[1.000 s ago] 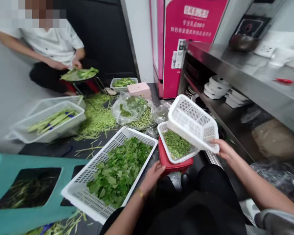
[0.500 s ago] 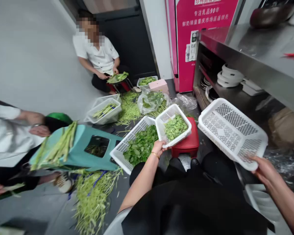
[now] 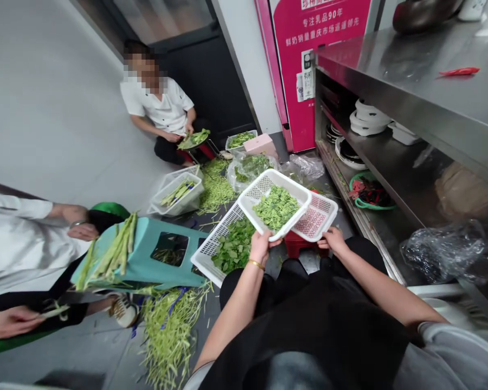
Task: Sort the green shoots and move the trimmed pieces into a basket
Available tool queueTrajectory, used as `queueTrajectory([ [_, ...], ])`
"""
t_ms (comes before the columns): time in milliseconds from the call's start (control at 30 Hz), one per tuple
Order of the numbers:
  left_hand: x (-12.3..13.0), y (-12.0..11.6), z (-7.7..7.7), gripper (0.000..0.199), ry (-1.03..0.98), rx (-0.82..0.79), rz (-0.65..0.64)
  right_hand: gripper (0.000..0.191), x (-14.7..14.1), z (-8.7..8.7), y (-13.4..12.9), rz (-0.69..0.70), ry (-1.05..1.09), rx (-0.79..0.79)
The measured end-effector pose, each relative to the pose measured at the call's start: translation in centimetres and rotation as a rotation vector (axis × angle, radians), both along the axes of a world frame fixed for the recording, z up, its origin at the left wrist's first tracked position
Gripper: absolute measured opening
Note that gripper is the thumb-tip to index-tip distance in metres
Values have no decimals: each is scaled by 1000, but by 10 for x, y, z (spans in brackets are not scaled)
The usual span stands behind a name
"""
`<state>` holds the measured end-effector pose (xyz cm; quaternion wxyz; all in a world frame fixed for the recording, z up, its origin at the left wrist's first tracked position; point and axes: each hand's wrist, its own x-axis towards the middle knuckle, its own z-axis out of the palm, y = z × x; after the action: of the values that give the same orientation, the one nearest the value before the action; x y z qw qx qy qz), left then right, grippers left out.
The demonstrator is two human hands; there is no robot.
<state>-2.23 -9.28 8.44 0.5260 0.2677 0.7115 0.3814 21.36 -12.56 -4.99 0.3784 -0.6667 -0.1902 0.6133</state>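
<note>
My left hand (image 3: 262, 247) grips the near edge of a white plastic basket (image 3: 299, 219) holding chopped greens (image 3: 276, 207). The basket is tilted slightly and held up. My right hand (image 3: 332, 239) is closed on the near right corner of a second white basket (image 3: 330, 211), with no greens showing in it. This second basket lies over a red stool (image 3: 295, 244) and is partly hidden behind the first one. Below and left of my left hand stands a larger white basket (image 3: 205, 265) of leafy greens (image 3: 231, 246).
A teal stool (image 3: 142, 265) bears long stalks (image 3: 114, 252); trimmings (image 3: 168, 330) litter the floor. Two people in white work at the left and back. Steel shelving (image 3: 390, 70) with dishes stands right. A clear plastic bag (image 3: 252, 168) lies ahead.
My right hand has swung the second basket left, from beside the shelving to over the red stool. My left hand's basket has come nearer and shifted slightly left.
</note>
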Motion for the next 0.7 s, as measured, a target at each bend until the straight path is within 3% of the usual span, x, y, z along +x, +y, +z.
queueTrajectory([
  [133, 45, -5, -38, 18, 24, -35, -67, 17, -18, 14, -43, 204, -89, -4],
  [267, 47, -10, -60, 24, 128, -73, -114, 13, 16, 48, -64, 406, -243, 154],
  [333, 32, -10, -64, 43, 201, -60, -95, 17, 42, 67, -52, 419, -369, 244],
  [433, 11, -2, -69, 61, 236, -96, -86, 33, 65, 88, -9, 375, -556, 276],
  [533, 12, 10, -78, 35, 132, -263, -186, 38, 56, 93, 34, 378, -628, 168],
  [600, 22, 15, -83, 11, 88, -364, -234, 38, 41, 87, 48, 398, -609, 67],
  [700, 29, 12, -81, 23, 116, -402, -217, 53, 18, 77, 41, 386, -600, 29],
])
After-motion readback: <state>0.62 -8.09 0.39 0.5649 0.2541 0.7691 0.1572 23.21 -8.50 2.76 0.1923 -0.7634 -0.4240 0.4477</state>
